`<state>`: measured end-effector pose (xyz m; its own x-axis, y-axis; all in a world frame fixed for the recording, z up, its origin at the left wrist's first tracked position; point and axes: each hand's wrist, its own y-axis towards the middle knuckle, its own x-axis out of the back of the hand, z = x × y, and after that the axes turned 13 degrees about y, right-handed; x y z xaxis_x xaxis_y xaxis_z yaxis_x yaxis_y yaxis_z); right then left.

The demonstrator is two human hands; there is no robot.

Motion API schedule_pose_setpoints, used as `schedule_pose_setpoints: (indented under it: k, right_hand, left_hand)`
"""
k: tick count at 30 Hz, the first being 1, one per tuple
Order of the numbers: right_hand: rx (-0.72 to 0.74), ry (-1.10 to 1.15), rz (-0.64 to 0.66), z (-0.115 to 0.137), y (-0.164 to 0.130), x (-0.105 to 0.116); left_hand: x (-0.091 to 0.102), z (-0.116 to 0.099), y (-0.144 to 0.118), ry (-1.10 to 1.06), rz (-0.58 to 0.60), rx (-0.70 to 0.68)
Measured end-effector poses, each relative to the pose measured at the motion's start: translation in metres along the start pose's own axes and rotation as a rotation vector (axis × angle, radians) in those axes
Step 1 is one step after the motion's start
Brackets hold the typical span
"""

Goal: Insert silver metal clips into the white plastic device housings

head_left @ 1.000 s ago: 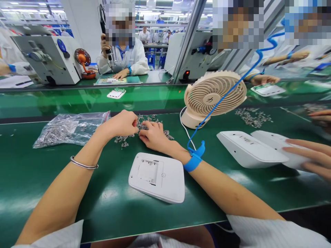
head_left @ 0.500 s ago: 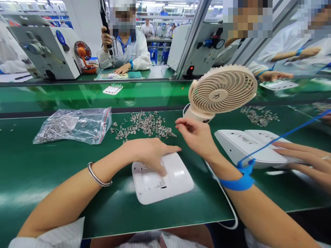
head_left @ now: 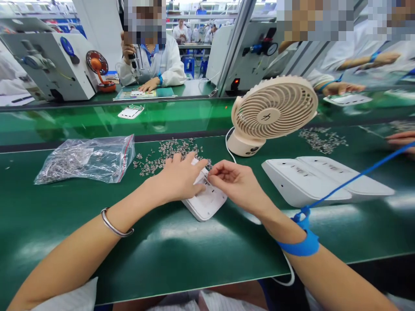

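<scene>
silver bangle [head_left: 116, 224] on left wrist, blue strap [head_left: 301, 244] on right, white sleeves

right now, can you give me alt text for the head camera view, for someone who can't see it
The left hand presses on a white plastic casing on a green bench while the right hand pinches something small at the casing's top. Behind lie loose metal parts, a clear bag, a beige desk fan and two more white casings.

One head-worn view, looking forward and down from close above the green bench [head_left: 65, 224], both forearms reaching out from the bottom edge, hands meeting near frame centre, conveyor and facing workstations beyond the fingertips
</scene>
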<state>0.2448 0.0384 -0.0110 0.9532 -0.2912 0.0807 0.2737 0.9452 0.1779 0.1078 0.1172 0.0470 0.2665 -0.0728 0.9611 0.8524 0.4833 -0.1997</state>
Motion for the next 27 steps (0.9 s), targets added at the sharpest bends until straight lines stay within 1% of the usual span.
schedule_pose_setpoints:
  k: [1, 3, 5, 6, 8, 11, 13, 15, 20, 27]
  right_hand:
    - [0.001, -0.028, 0.016, -0.001, -0.001, -0.001]
    - [0.043, -0.107, 0.038, -0.001, -0.002, -0.001]
    - [0.113, -0.183, 0.055, -0.001, -0.002, 0.000]
    - [0.142, -0.212, 0.069, 0.000, -0.002, 0.000]
    - [0.176, -0.267, 0.117, 0.000, -0.001, 0.002]
    - [0.192, -0.373, 0.217, -0.001, -0.001, 0.004]
    - [0.209, -0.424, 0.240, -0.002, -0.001, 0.003]
    - [0.238, -0.464, 0.222, -0.005, -0.001, 0.003]
    - [0.345, -0.599, 0.151, -0.014, -0.003, -0.001]
    - [0.443, -0.729, 0.153, -0.020, -0.009, -0.004]
  left_hand:
    - [-0.003, -0.001, 0.002, 0.002, -0.009, 0.002]
    - [-0.006, -0.002, 0.005, 0.040, -0.004, 0.080]
    - [-0.006, -0.002, 0.004, 0.080, 0.029, 0.173]
    - [-0.006, -0.002, 0.004, 0.090, 0.049, 0.188]
    - [-0.005, -0.001, 0.003, 0.081, 0.070, 0.153]
    - [-0.007, 0.003, 0.007, -0.007, 0.084, 0.025]
    - [-0.010, 0.006, 0.011, -0.079, 0.124, -0.040]
    - [-0.011, 0.009, 0.015, -0.121, 0.157, -0.054]
    - [-0.011, 0.011, 0.017, -0.140, 0.161, -0.046]
    - [-0.011, 0.009, 0.016, -0.144, 0.171, -0.046]
